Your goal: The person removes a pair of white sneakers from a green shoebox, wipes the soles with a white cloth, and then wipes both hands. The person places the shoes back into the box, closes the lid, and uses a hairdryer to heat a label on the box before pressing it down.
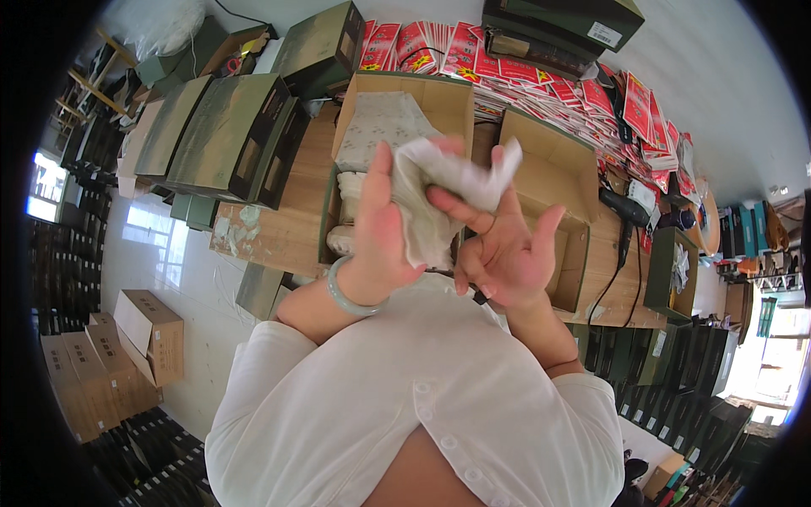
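Observation:
A pale, limp cloth [414, 198], smeared by motion, hangs between my two hands above an open shoe box [452, 89]. My left hand [376, 237], with a pale bangle at the wrist, holds its near side, palm turned inward and fingers partly behind it. My right hand [511, 253] has the cloth's other side between two fingers; its thumb sticks out and the lower fingers curl. Inside the box, patterned tissue paper [380, 122] covers the far part, and whitish shoes [348, 190] show at the left. The cloth and my hands hide the rest of the box.
Right of the shoe box lies another open box [549, 160]. Red printed packets [524, 80] pile along the back. A black hair dryer [625, 207] with its cord lies at the right. Green boxes [228, 131] stand at the left; brown cartons [152, 338] sit on the floor.

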Demonstrator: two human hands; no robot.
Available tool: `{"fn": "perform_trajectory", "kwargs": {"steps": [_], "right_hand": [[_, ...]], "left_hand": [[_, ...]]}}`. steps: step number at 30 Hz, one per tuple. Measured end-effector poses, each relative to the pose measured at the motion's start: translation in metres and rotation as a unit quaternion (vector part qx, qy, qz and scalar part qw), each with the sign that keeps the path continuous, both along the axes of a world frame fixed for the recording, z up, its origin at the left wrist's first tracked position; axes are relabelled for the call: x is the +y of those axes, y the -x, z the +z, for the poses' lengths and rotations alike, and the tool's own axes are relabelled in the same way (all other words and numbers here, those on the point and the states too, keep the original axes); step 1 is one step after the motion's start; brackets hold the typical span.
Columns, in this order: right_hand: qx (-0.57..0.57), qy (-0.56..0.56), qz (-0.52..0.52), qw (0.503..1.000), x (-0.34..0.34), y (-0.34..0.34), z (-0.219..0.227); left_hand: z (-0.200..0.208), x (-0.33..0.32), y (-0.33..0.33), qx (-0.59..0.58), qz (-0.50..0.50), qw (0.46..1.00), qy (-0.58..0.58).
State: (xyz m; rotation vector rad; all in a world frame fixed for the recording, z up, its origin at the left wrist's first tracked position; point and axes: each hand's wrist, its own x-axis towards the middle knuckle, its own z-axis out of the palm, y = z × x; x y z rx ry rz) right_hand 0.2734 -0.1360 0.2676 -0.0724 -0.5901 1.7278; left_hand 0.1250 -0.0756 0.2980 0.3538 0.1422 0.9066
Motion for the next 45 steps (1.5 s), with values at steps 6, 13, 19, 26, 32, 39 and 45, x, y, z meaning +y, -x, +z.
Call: {"fn": "perform_trajectory", "kwargs": {"steps": [6, 13, 19, 26, 32, 39, 45], "right_hand": [[0.252, 0.088, 0.265, 0.927, 0.011, -0.004, -0.02], [-0.01, 0.103, 0.058, 0.993, 0.005, 0.0, 0.003], [-0.635, -0.158, -0.218, 0.724, 0.015, -0.012, -0.038], [-0.737, -0.178, -0.213, 0.616, 0.008, -0.024, -0.009], [-0.143, -0.021, -0.066, 0.987, 0.006, -0.037, 0.003], [0.049, -0.028, 0.022, 0.998, 0.02, -0.028, -0.011], [-0.46, -0.096, -0.253, 0.846, 0.016, -0.013, -0.007]], "left_hand": [[-0.017, 0.025, -0.014, -0.149, -0.044, 0.957, -0.244], [-0.02, 0.043, -0.023, -0.066, -0.059, 0.97, -0.227], [-0.025, 0.05, -0.039, 0.142, 0.067, 0.987, -0.046], [-0.098, 0.097, -0.028, 0.346, 0.35, 0.836, -0.242], [-0.038, 0.081, -0.006, 0.048, 0.137, 0.977, -0.154], [0.006, 0.018, -0.034, 0.118, 0.097, 0.978, -0.141], [-0.003, 0.01, -0.039, 0.14, 0.069, 0.978, -0.141]]}}
